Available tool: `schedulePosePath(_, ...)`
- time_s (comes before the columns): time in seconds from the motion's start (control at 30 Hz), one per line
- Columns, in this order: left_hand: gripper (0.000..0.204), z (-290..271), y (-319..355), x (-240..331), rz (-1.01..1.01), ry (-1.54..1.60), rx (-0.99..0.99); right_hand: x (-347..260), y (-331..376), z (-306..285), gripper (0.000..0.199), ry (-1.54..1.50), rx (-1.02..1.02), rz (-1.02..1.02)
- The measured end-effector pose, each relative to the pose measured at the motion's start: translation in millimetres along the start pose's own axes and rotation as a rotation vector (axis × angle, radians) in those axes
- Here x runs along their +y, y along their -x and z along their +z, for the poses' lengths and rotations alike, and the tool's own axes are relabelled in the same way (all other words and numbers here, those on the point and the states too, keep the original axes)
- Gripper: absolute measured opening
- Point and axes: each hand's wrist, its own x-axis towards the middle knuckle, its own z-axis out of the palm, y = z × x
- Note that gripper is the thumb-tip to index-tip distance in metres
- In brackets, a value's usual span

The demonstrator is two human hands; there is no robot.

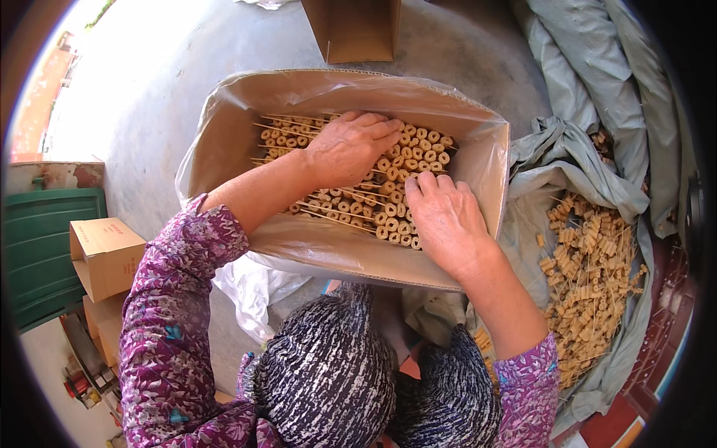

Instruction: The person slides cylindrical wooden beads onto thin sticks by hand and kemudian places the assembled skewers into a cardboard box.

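Observation:
A large cardboard box lined with a clear plastic bag lies open in front of me. Inside it lie rows of thin wooden skewers threaded with small tan rings. My left hand rests palm down on the upper rows, fingers spread over the skewers. My right hand presses flat on the lower right rows near the box's side wall. Neither hand clearly grips a skewer. Both sleeves are purple and patterned.
A heap of loose skewers lies on a grey-green tarp to the right. An empty cardboard box stands behind. Small cartons and a green crate sit at left. The floor is concrete.

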Motion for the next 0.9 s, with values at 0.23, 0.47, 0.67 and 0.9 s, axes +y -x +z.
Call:
schedulePosePath(0.23, 0.038, -26.8, -3.1, -1.6, -0.147, 0.198, 0.049, 0.6, 1.8, -14.3, 0.036, -0.133, -0.137, 0.031)
schedulePosePath(0.47, 0.024, -62.5, 12.9, 11.4, -0.241, 0.344, -0.197, 20.0, 45.1, -83.6, 0.041, -0.442, 0.332, -0.006)
schedulePosePath(0.67, 0.018, -39.3, -10.2, 31.9, -0.25, 0.375, -0.225, 50.8, 114.8, -76.4, 0.03, -1.105, 0.492, 0.405)
schedulePosePath(0.9, 0.012, -23.0, -20.8, 28.8, -0.208, 0.291, -0.289, 46.6, 213.3, 27.7, 0.03, -1.445, 0.444, 0.732)
